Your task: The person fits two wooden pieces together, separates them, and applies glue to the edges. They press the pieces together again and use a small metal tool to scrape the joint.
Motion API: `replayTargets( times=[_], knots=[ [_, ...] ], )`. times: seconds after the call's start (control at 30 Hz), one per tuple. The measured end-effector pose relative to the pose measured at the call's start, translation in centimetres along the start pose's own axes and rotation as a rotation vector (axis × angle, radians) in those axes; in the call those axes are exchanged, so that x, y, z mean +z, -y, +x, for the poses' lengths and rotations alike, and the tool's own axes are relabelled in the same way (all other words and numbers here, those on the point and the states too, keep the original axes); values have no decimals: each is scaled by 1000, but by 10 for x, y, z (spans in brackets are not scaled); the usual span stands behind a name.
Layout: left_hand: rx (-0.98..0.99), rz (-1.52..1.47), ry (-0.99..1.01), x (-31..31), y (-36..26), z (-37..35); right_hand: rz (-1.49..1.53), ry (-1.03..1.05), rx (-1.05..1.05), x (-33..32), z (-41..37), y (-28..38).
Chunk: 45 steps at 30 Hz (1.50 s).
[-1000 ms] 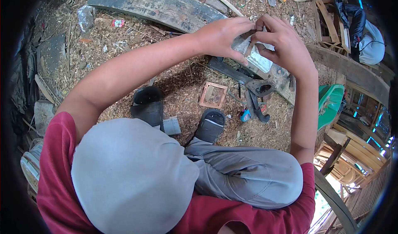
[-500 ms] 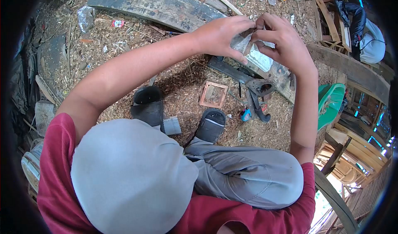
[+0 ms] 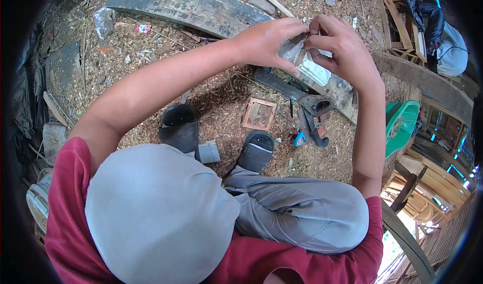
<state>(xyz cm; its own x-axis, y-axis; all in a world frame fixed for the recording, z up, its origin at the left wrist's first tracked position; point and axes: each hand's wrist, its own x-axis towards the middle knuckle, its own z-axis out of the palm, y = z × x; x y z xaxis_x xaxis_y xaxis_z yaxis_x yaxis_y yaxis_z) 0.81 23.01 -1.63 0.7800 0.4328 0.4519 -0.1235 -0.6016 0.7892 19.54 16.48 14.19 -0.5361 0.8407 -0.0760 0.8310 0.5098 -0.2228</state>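
Observation:
My left hand (image 3: 266, 42) reaches over a worn wooden beam, its fingertips close to those of my right hand. Its thumb is set apart from its fingers, around a greyish piece (image 3: 290, 50) whose kind I cannot make out. My right hand (image 3: 338, 48) has its fingers bent into a pinch just above that piece; whatever lies in the pinch is too small or hidden. Under the right fingers, a shiny whitish sheet (image 3: 317, 74) rests on the beam (image 3: 343, 100).
A dark metal clamp-like tool (image 3: 316, 104) sits against the beam. On the wood-chip floor lie a small square wooden frame (image 3: 245, 118) and a blue tape measure (image 3: 298, 139). A green plastic basin (image 3: 410, 125) stands right; a weathered plank (image 3: 186, 7) lies ahead.
Hardly anything differs. The right fingers have shifted very slightly, still pinched close to the left fingertips.

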Motion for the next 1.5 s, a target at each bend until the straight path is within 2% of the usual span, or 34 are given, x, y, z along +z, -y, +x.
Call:
replayTargets(
  times=[0.1,0.23,0.4,0.43,0.57,0.7,0.77,0.87,1.07,1.2,1.3,1.4,1.5],
  knots=[
    [2,-24,-9,0,1,0,15,-31,-1,1,-1,-3],
    [-14,-71,-6,-3,1,-3,392,-230,178,2,-23,12],
    [10,-40,-18,-4,9,-6,728,-9,299,32,-72,59],
    [-35,-96,9,-5,7,-7,789,44,332,48,-79,67],
    [-136,-126,71,-5,2,-7,685,127,374,118,-106,83],
    [-124,-75,29,-5,0,-8,602,158,443,180,-129,86],
    [-143,-69,75,-7,0,-9,597,198,494,198,-136,91],
    [-171,-79,97,-11,1,-9,746,149,508,181,-129,94],
    [-117,-155,25,-9,8,-12,888,-338,439,111,-107,82],
    [-106,-125,26,-8,15,-14,806,-581,469,77,-96,60],
    [-187,-292,31,-9,7,-15,643,-712,499,68,-90,38],
    [-212,-258,45,-10,5,-15,580,-835,602,76,-96,20],
    [-227,-246,61,-12,1,-12,753,-912,797,91,-108,20]
  ],
)
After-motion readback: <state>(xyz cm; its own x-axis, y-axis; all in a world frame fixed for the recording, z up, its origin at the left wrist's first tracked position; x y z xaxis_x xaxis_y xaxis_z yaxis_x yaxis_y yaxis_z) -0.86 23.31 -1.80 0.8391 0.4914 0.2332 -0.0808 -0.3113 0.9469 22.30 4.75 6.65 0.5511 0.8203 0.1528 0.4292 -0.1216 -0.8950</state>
